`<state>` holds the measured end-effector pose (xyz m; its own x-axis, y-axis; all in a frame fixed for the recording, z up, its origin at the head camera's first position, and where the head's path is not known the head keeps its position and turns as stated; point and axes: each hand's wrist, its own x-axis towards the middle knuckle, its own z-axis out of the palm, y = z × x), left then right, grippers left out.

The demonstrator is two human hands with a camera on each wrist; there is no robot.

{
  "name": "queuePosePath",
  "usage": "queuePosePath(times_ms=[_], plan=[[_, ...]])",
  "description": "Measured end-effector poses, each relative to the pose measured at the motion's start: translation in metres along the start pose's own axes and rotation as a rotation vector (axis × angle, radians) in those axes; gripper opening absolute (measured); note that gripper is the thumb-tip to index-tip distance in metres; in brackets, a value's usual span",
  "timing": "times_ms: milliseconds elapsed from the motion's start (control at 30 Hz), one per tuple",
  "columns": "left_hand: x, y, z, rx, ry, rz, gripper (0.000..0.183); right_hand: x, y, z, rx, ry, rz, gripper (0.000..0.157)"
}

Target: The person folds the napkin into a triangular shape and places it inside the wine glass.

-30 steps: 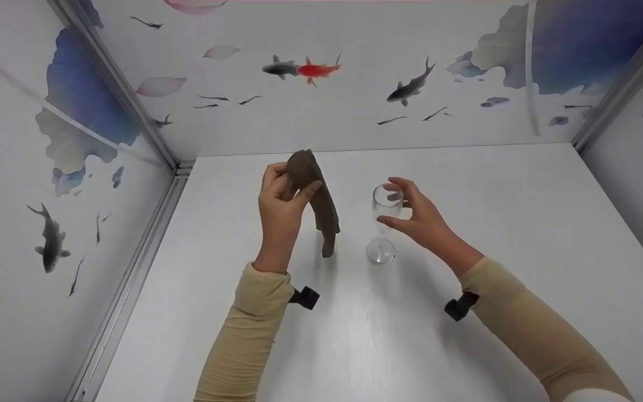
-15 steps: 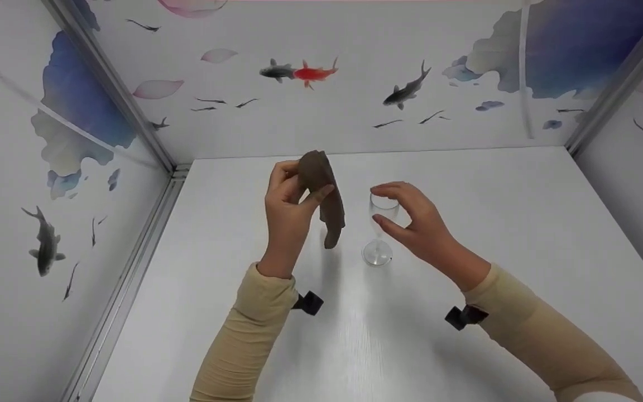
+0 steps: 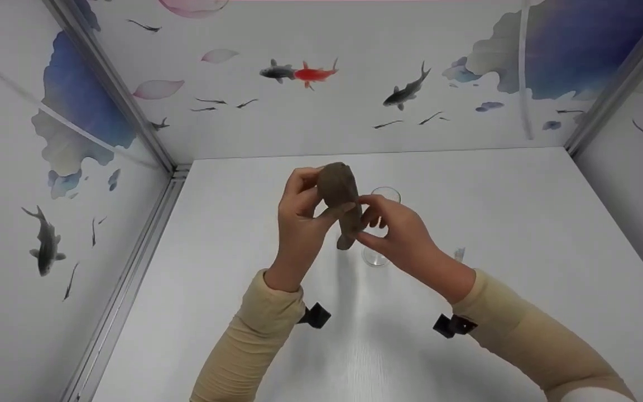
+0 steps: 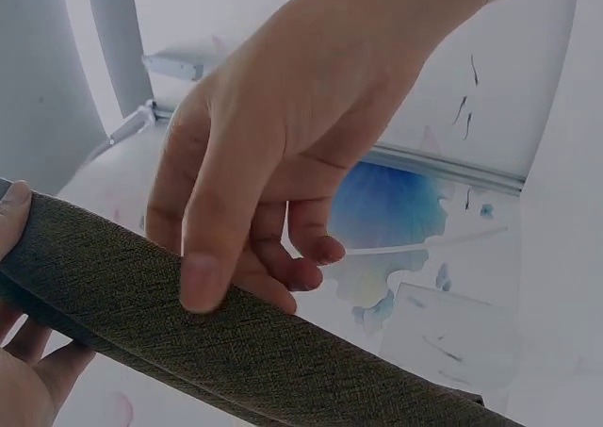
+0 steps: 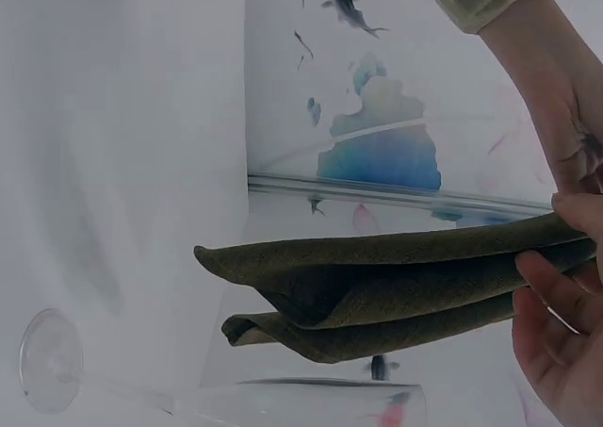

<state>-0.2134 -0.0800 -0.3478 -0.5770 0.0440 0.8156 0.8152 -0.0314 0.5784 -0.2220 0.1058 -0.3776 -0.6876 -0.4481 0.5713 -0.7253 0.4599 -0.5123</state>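
A folded dark brown cloth (image 3: pixel 337 184) hangs in the air over the table, its layers drooping at the lower end. My left hand (image 3: pixel 305 223) pinches it near the top, the thumb lying along the near face of the cloth (image 4: pixel 311 361) in the left wrist view. Lower on its right edge, my right hand (image 3: pixel 408 237) pinches the cloth between thumb and fingers. Loose folds of the cloth (image 5: pixel 405 276) point away from my right hand in the right wrist view. Behind that hand a clear stemmed glass (image 3: pixel 376 258) stands upright, its middle hidden by the fingers.
The white tabletop (image 3: pixel 232 223) is bounded by a back wall (image 3: pixel 355 131) and side walls printed with fish and petals. A metal rail (image 3: pixel 148 223) runs along the left edge. Small black cameras (image 3: pixel 317 316) sit on both wrists.
My right hand has left the stemmed glass, moved left and taken hold of the cloth's edge. My left hand has carried the cloth rightward, nearer the glass.
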Motion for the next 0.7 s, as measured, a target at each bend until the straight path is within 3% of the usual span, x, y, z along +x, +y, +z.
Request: queuePosePath(times_ms=[200,433,700], plan=[[-0.003,0.0051,0.002,-0.016,-0.071,0.03,0.026,0.0,0.0009,0.0021,0.031,0.012,0.056,0.029],[-0.0047,0.0029,0.0016,-0.006,-0.156,0.099,0.022,0.0034,0.0021,-0.0012,0.136,0.032,0.103,0.024],[-0.0099,-0.0004,-0.0023,0.101,-0.222,0.172,0.015,0.0061,0.0065,-0.006,0.161,0.105,0.053,0.025]])
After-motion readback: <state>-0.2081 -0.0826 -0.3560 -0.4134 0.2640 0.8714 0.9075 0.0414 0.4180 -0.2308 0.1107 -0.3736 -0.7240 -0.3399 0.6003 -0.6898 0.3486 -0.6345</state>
